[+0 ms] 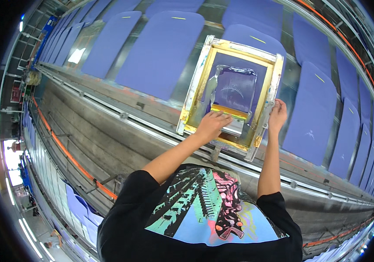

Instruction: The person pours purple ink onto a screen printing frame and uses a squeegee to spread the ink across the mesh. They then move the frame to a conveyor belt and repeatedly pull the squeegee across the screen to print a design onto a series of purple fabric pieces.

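A screen-printing frame (245, 47) with white-smeared edges and a yellow inner border lies on a purple fabric piece (249, 32). Its dark mesh shows a rectangle of glossy ink and a pale arched design (232, 91). My left hand (213, 124) has its fingers closed on a squeegee (235, 127) with a yellow edge and silver body, inside the frame near its front. My right hand (277, 113) grips the frame's right edge, by a metal strip along that side.
Several purple pieces (156, 56) line metal boards on a long table with a front rail (97, 105). An orange tube (73, 155) runs along the left aisle. More pieces (82, 205) lie on a further row. A person (52, 240) is at the far lower left.
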{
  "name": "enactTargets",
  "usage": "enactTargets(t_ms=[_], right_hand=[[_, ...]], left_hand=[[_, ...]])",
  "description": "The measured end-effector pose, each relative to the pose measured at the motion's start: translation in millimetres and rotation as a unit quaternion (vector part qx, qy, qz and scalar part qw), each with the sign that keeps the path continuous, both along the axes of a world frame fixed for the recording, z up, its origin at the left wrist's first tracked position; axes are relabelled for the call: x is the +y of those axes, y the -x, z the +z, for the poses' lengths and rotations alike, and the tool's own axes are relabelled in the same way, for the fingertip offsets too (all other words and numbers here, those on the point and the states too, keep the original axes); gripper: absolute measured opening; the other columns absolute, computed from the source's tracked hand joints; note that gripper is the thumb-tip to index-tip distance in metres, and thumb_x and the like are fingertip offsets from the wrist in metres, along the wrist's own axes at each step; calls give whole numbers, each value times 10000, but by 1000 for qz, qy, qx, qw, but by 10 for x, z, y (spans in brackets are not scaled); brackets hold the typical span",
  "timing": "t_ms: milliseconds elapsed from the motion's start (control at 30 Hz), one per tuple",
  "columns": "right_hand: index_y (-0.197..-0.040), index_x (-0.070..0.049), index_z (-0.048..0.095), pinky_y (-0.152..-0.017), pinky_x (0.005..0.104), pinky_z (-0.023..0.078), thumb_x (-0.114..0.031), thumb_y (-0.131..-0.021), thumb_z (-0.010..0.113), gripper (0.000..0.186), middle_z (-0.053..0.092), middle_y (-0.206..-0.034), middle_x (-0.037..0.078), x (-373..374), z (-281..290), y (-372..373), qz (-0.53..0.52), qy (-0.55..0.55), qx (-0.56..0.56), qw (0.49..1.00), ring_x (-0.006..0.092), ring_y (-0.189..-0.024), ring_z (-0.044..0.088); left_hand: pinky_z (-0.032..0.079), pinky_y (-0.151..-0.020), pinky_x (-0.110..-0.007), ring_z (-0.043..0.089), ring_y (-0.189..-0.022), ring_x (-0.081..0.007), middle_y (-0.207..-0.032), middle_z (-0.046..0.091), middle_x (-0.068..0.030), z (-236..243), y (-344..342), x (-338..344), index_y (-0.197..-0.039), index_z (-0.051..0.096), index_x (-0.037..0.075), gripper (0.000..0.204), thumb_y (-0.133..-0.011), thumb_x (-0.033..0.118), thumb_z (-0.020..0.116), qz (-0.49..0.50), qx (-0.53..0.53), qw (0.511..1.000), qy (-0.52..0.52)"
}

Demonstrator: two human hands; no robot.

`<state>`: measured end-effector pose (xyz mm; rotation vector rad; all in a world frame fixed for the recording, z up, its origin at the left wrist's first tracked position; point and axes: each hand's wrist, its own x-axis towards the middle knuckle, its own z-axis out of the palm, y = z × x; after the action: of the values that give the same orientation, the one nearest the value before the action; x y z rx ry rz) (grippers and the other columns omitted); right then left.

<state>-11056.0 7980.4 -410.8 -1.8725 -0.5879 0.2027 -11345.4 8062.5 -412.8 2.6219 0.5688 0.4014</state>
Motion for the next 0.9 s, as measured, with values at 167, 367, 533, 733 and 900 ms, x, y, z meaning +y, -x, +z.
enactTargets(t_ms=[167, 367, 533, 733, 900], right_hand=[[-1132, -53, 675, -536, 303, 384, -174, -1069, 561, 177, 480, -656, -38, 991, 154, 1225, 28, -49, 77, 995, 70, -578, 444], [-1132, -47, 676, -561, 333, 408, -183, -1075, 552, 193, 498, -651, 17, 2216, -386, 2509, 16, -11, 93, 995, 106, -593, 479], [-1119, -54, 681, -608, 416, 436, -170, -1065, 547, 186, 555, -678, 128, 2724, -556, 3083, -8, 23, 78, 997, 208, -603, 517], [-1134, -87, 687, -645, 474, 456, -192, -1068, 533, 198, 594, -698, 180, 2912, -586, 3232, -16, 59, 70, 996, 341, -611, 569], [-1140, -67, 694, -595, 393, 434, -182, -1061, 538, 209, 527, -626, 94, 2961, -655, 3260, -36, 60, 54, 996, 183, -570, 511]], left_hand=[[480, -1065, -456, 597, -1297, -291, -1437, 643, -14, 248, 1003, 894, -1371, 665, 175, 650, -742, 11, 694, 43, 21, 999, 24], [540, -987, -444, 648, -1190, -321, -1323, 713, -27, 6, 2343, 2240, -1265, 740, 158, 592, -706, -29, 683, 64, 7, 998, 29], [566, -927, -417, 650, -1197, -310, -1287, 732, -18, 97, 2893, 2749, -1222, 763, 170, 573, -693, -42, 711, 112, 16, 993, 30], [462, -1078, -487, 597, -1320, -314, -1439, 648, -4, -71, 3425, 2489, -1340, 694, 215, 679, -698, 9, 769, 63, 68, 996, 8], [487, -1047, -481, 649, -1231, -312, -1321, 706, -32, -216, 3327, 2753, -1291, 726, 224, 614, -731, -28, 726, 46, 56, 996, -49]])
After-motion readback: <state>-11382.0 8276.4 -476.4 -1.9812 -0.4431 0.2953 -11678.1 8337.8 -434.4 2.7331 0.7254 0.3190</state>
